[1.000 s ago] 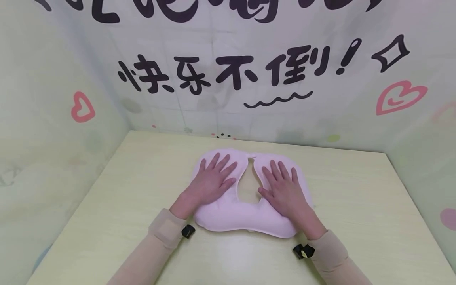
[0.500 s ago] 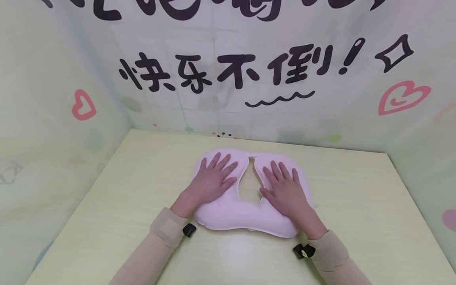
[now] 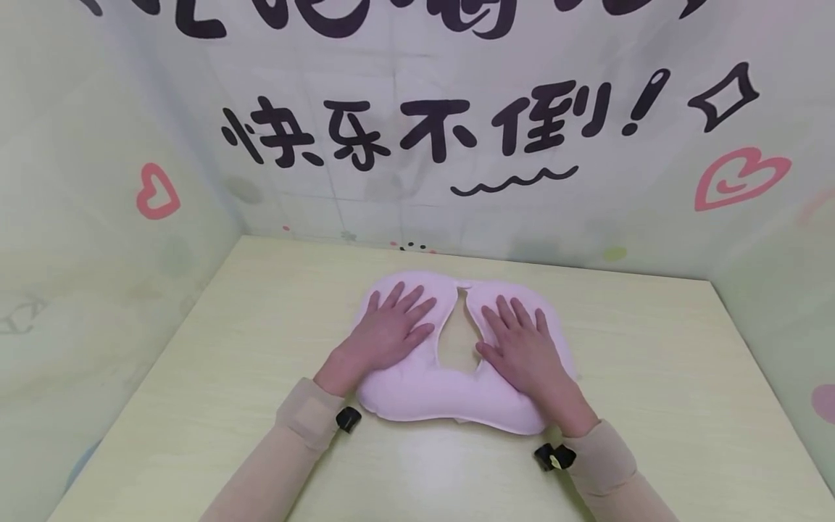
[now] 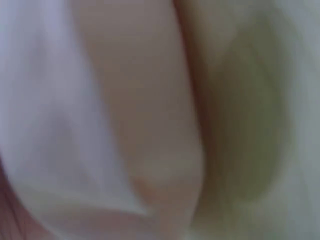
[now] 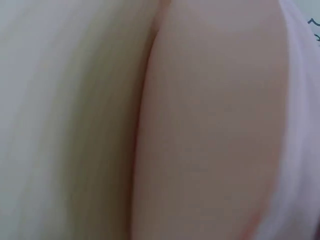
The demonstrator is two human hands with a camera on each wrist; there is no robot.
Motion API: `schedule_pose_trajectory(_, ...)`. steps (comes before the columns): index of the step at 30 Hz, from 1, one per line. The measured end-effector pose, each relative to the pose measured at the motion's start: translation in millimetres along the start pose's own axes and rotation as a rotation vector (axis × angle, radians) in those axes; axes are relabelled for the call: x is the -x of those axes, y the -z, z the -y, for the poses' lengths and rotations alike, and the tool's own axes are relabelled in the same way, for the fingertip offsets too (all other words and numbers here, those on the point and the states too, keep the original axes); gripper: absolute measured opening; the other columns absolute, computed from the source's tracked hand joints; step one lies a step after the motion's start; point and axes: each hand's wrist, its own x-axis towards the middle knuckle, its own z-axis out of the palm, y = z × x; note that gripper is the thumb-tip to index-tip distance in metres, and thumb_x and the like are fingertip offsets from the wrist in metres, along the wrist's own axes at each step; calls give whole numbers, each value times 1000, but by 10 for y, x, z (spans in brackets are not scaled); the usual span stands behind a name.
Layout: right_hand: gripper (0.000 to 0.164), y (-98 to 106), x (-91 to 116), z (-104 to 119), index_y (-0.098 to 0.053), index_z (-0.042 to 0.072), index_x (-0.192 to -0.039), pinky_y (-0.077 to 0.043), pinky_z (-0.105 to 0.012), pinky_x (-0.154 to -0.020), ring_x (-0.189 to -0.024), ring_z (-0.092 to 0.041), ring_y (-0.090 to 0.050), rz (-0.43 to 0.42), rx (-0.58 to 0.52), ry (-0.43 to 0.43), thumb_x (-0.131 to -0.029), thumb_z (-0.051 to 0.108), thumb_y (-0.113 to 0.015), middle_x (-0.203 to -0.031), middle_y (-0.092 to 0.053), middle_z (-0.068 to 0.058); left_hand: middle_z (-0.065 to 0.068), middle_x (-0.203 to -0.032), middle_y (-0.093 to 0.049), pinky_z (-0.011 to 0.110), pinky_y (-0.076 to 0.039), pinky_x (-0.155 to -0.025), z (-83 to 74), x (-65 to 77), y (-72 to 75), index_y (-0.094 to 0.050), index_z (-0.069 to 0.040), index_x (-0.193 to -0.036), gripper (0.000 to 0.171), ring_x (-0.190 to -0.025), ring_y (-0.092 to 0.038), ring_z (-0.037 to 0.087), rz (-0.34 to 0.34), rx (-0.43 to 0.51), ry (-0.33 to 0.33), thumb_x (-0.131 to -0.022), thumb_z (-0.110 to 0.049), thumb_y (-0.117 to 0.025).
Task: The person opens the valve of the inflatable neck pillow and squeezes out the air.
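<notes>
A pale pink U-shaped neck pillow lies flat on the table, its two arms pointing away and nearly meeting at the far end. My left hand rests on the pillow's left arm, fingers spread and straight. On the right arm lies my right hand, also with extended fingers, its thumb beside the central opening. Both wrist views are blurred close-ups: the side of the pillow fills much of the left one, and the pillow does the same in the right one. No fingers show in either.
The light wood-grain table reaches a printed cloth wall at the back, with large black characters on it. Cloth side walls with hearts and dots stand left and right. Small black devices sit at both cuffs.
</notes>
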Motion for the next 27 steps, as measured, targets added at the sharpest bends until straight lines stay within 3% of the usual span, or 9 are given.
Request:
schedule_pose_trajectory(4, 64, 138, 98, 4, -44, 6, -156, -16, -71, -115, -150, -45, -25, -16, -66, -20, -104, 42, -56, -163, -31, -23, 10, -169, -21, 72, -9, -116, -15, 58, 121, -35, -19, -162, 59, -156, -6, 40, 7, 67, -4, -111, -48, -34)
schedule_pose_trajectory(10, 65, 441, 237, 76, -38, 5, -158, -15, -70, -115, -150, -47, -23, -144, -99, -17, -105, 38, -55, -165, -26, -25, 13, -169, -19, 74, -14, -114, -72, 195, 389, -36, -15, -161, 58, -155, -9, 41, -173, 35, -38, -110, -41, -43)
schedule_pose_trajectory(13, 68, 508, 284, 131, -35, 5, -159, -14, -69, -116, -151, -46, -21, -191, -114, -20, -104, 37, -58, -166, -23, -24, 12, -169, -21, 74, -14, -114, -129, 249, 463, -35, -16, -162, 60, -156, -9, 40, -221, -8, -51, -109, -42, -45)
schedule_pose_trajectory(20, 74, 470, 324, 272, -33, 4, -160, -15, -69, -116, -151, -46, -22, -220, -179, -6, -100, 33, -66, -166, -21, -25, 6, -169, -24, 73, -15, -115, -212, 331, 439, -35, -17, -162, 66, -156, -9, 39, -228, -109, -73, -106, -51, -47)
schedule_pose_trajectory(27, 77, 286, 331, 334, -35, 3, -159, -16, -70, -116, -151, -46, -20, -192, -122, 3, -98, 38, -68, -166, -20, -25, 8, -169, -23, 74, -16, -114, -249, 362, 298, -35, -17, -162, 73, -156, -10, 39, -203, -121, -78, -102, -57, -52)
